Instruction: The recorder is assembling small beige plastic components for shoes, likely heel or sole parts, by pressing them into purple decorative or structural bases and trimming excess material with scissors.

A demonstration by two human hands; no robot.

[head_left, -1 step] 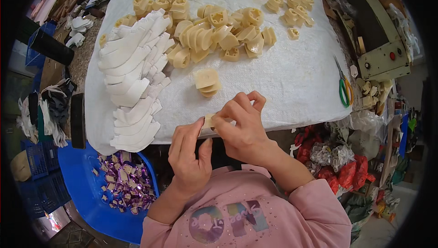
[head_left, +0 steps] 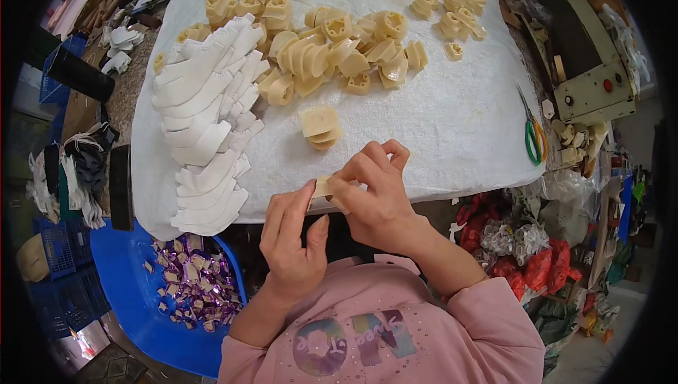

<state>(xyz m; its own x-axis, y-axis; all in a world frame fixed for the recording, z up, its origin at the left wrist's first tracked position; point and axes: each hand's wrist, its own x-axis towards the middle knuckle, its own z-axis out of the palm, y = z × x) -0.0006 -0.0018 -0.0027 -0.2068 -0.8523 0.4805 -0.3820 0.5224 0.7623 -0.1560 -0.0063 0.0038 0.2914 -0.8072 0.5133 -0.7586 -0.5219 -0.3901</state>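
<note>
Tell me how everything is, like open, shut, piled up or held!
Small cream piece: held
Right hand: pinching it
Left hand: fingertips at it, thumb apart
White pieces: overlapping in a pile
Curled cream pieces: heaped
Scissors: lying down, seemingly shut
Purple pieces: loosely piled
Red plastic bags: crumpled

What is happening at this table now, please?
Someone in a pink shirt has both hands near the close edge of a white sheet. The right hand pinches a small cream piece; the left hand has fingertips at its left end. Just beyond stands a small cream stack. White strips lie to the left, scissors to the right.
</note>
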